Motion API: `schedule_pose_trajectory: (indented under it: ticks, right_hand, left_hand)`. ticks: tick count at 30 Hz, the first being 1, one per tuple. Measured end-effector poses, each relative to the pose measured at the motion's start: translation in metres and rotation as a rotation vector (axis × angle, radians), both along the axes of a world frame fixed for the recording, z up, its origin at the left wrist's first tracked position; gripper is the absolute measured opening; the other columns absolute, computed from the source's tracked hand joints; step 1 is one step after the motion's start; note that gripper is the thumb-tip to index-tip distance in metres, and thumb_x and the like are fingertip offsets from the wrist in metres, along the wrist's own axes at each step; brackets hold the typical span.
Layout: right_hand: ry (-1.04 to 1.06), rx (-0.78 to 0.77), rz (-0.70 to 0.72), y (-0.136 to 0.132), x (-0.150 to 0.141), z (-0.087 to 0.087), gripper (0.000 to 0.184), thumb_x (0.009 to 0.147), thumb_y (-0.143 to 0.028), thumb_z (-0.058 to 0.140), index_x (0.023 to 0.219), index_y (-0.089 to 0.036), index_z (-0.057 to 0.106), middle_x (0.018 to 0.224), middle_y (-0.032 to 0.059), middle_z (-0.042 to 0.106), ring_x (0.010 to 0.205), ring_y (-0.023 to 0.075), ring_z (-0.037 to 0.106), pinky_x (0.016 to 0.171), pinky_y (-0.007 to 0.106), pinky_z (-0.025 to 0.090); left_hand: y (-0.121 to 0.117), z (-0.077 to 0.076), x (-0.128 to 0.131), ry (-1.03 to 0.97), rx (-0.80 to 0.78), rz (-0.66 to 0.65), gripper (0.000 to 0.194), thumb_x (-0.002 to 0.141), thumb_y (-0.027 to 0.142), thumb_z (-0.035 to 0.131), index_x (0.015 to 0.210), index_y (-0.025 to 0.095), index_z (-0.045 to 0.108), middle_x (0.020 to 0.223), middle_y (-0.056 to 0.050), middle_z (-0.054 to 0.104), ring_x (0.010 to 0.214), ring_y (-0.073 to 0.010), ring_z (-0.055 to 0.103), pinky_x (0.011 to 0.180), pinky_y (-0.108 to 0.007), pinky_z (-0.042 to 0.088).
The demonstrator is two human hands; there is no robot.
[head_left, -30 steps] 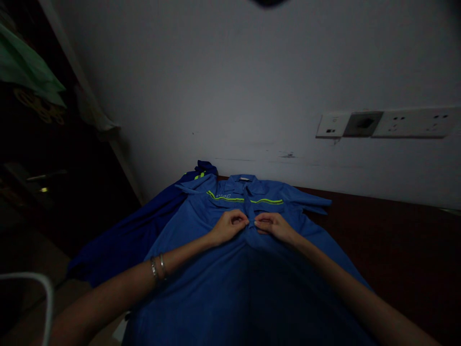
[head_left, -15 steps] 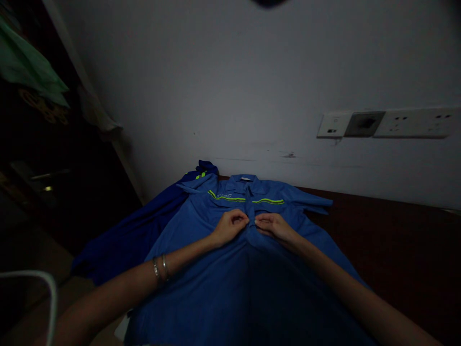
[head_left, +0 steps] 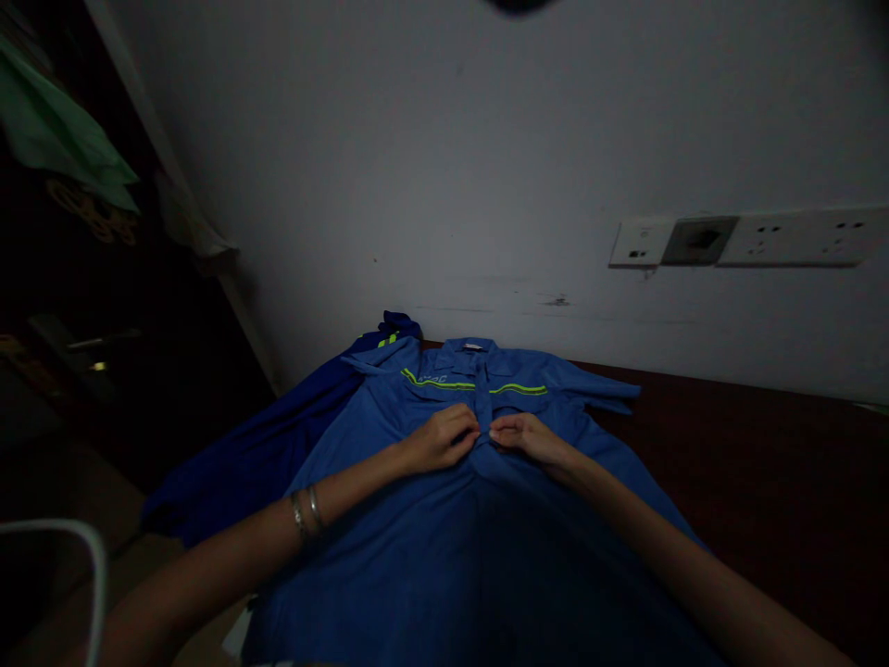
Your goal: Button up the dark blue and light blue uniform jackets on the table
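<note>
A blue short-sleeved work shirt [head_left: 389, 537] lies spread out, collar toward the wall, with a yellow-green stripe across its chest. My left hand [head_left: 445, 437] pinches the left side of the front placket, just below the stripe. Opposite it, close by, my right hand [head_left: 526, 437] pinches the placket's right side between thumb and fingers. Whether a button sits between the fingertips is too small and dark to make out. Two bracelets [head_left: 306, 511] circle my left wrist.
A darker blue garment [head_left: 256, 454] with yellow-green stripes lies at the left, partly under the shirt. The dark reddish-brown tabletop [head_left: 757, 454] meets a pale wall carrying a socket panel [head_left: 750, 241]. A dark door with a handle [head_left: 104, 341] stands left. A white cable [head_left: 97, 556] curves at lower left.
My left fingers have closed more tightly together at the placket, and the hand sits slightly lower. My right hand has shifted a little to the left. The shirt stays in place.
</note>
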State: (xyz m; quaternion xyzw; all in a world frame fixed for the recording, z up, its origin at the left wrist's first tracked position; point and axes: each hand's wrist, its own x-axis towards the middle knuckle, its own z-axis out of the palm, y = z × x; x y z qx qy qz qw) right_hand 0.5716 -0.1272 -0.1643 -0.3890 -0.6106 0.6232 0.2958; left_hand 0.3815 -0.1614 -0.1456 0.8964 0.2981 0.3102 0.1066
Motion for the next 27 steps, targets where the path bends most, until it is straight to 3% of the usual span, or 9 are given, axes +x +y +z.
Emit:
schedule_pose_trajectory:
  ticks: [7,16,22,27]
  right_hand:
    - [0.068,-0.122,0.001,0.003,-0.001,-0.007,0.032,0.047,-0.035,0.074,0.066,-0.014,0.06,0.054,-0.0051,0.051,0.051,0.0066,0.043,0.055,0.021,0.034]
    - [0.181,-0.239,0.117,0.002,0.001,-0.005,0.029,0.05,-0.033,0.074,0.065,-0.012,0.06,0.059,-0.0026,0.054,0.057,0.0083,0.048,0.064,0.024,0.038]
    - [0.251,-0.236,0.148,0.007,0.005,-0.01,0.027,0.053,-0.031,0.074,0.066,-0.012,0.06,0.058,-0.0034,0.052,0.054,0.0066,0.047,0.06,0.022,0.038]
    - [0.141,-0.117,0.045,0.016,0.02,-0.002,0.03,0.053,-0.036,0.073,0.068,-0.013,0.059,0.06,-0.0025,0.054,0.056,0.0083,0.05,0.061,0.024,0.04]
  left_hand:
    - [0.003,0.001,-0.004,0.186,0.129,-0.071,0.023,0.085,0.022,0.037,0.092,0.013,0.057,0.089,-0.014,0.056,0.086,-0.0187,0.051,0.078,-0.032,0.042]
    - [0.004,-0.001,-0.005,0.082,0.089,-0.069,0.021,0.084,0.024,0.041,0.09,0.013,0.058,0.089,-0.014,0.057,0.086,-0.0183,0.052,0.079,-0.034,0.043]
    - [-0.001,-0.008,0.007,-0.269,-0.058,0.136,0.017,0.082,0.025,0.047,0.078,0.013,0.059,0.078,-0.007,0.057,0.075,-0.0137,0.052,0.071,-0.026,0.043]
    - [0.003,-0.013,0.002,-0.568,-0.393,0.359,0.019,0.073,0.03,0.057,0.068,0.012,0.058,0.063,-0.002,0.054,0.06,-0.0105,0.05,0.057,-0.022,0.039]
